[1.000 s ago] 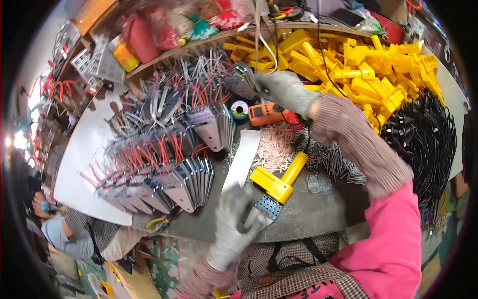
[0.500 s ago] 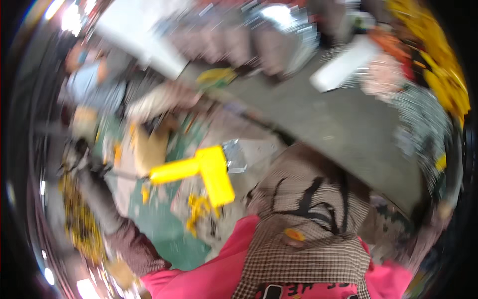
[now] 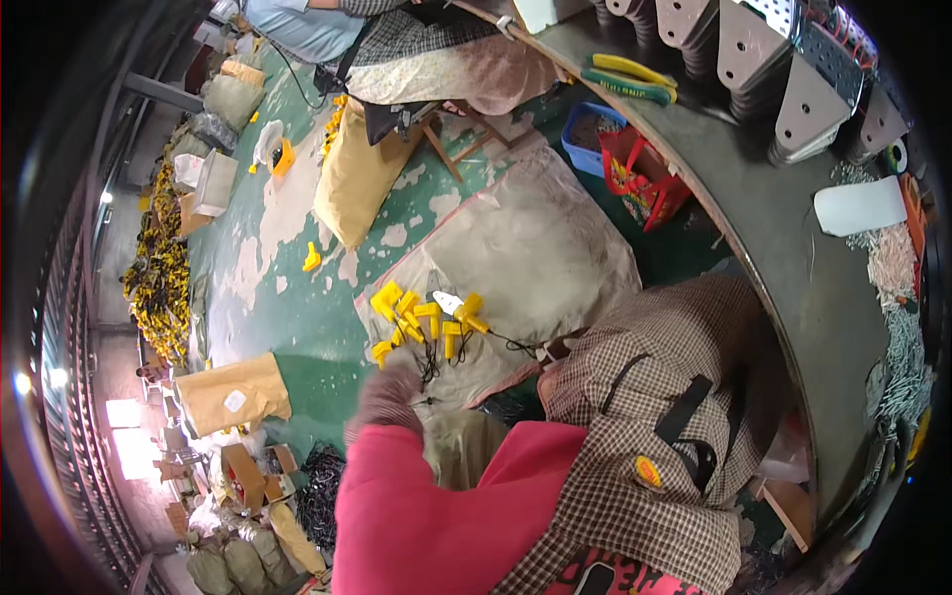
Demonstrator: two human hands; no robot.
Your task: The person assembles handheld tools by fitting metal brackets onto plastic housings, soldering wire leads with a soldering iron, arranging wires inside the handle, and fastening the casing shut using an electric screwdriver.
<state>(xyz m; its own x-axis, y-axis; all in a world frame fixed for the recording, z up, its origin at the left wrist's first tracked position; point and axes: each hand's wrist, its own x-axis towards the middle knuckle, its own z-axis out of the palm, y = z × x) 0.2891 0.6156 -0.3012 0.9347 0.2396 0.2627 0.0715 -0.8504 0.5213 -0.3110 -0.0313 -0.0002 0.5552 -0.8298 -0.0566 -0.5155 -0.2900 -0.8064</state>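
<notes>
My left arm reaches forward in a pink sleeve (image 3: 446, 496) with a checked oversleeve (image 3: 385, 402) at its end. My left hand and its fingers are hidden beyond that oversleeve, so what it holds does not show. Nearest to it, several yellow L-shaped plastic pieces (image 3: 428, 312) with black cords lie in a heap on a pale cloth sheet (image 3: 540, 228) spread on the floor. A small white piece (image 3: 447, 301) lies among them. My right hand is not in view. A checked apron (image 3: 645, 426) covers my lap.
A grey worktable (image 3: 724, 169) curves along my right, holding stacked metal brackets (image 3: 749, 55), green-and-yellow pliers (image 3: 630, 79) and heaped screws (image 3: 902, 367). Beneath its edge are a blue basin (image 3: 585, 139) and red bag (image 3: 645, 183). Another person (image 3: 307, 30) sits ahead near a tan sack (image 3: 362, 174).
My view has swung left and steadied. My gloved left hand, earlier stretched out left near a yellow piece in mid-air, is now hidden; its arm has drawn in. No yellow piece hangs in the air now.
</notes>
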